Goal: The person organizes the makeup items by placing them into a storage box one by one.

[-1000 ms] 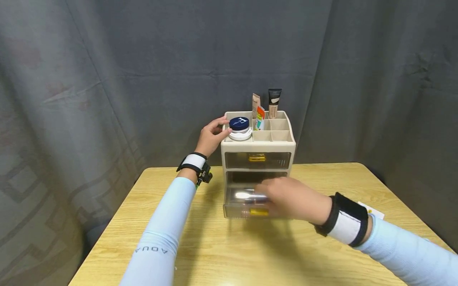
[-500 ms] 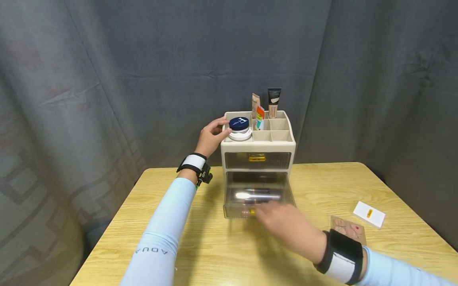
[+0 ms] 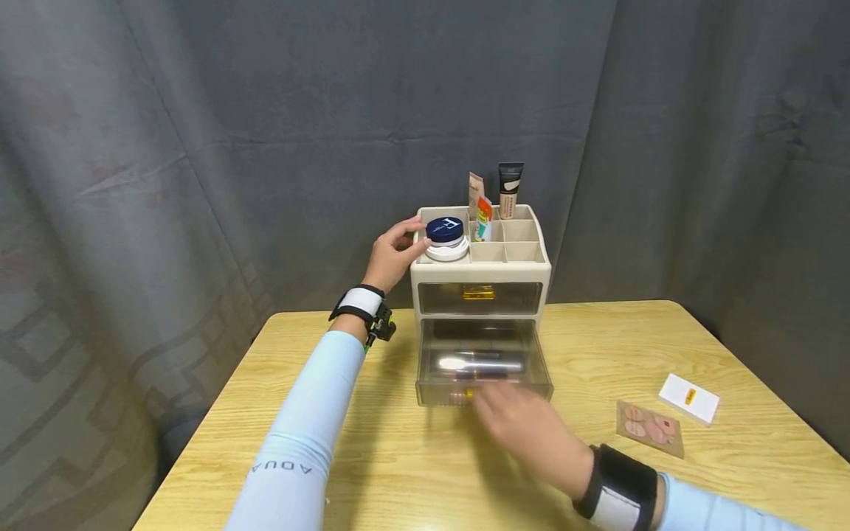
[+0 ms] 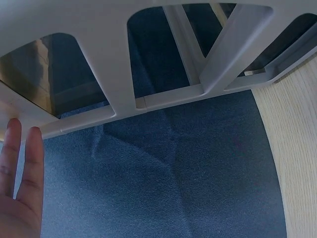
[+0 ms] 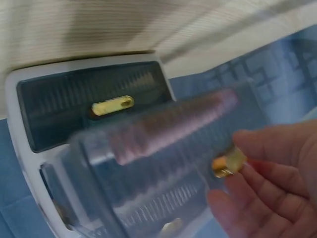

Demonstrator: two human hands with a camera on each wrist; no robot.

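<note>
A cream cosmetics organizer (image 3: 481, 270) stands upright on the table. My left hand (image 3: 392, 254) rests on its upper left rim beside a dark blue round jar (image 3: 444, 229). In the left wrist view two straight fingers (image 4: 32, 168) lie against the organizer's side. The lower clear drawer (image 3: 432, 394) is pulled out, with shiny tube-like items (image 3: 488, 364) lying inside. At its front my right hand (image 3: 524, 428), slightly blurred, pinches the gold handle (image 5: 225, 166) between thumb and fingers. The upper drawer (image 3: 438, 298) is closed.
A white compact box (image 3: 689, 399) and a flat card-like palette (image 3: 649, 428) lie on the table to the right. A beige and black tube (image 3: 508, 192) and other small tubes stand in the top compartments. A grey curtain (image 3: 299, 147) hangs behind the table.
My right hand has moved from over the pulled-out drawer down to its front handle. This uncovers the palette and white box on the right. The left hand stays in place.
</note>
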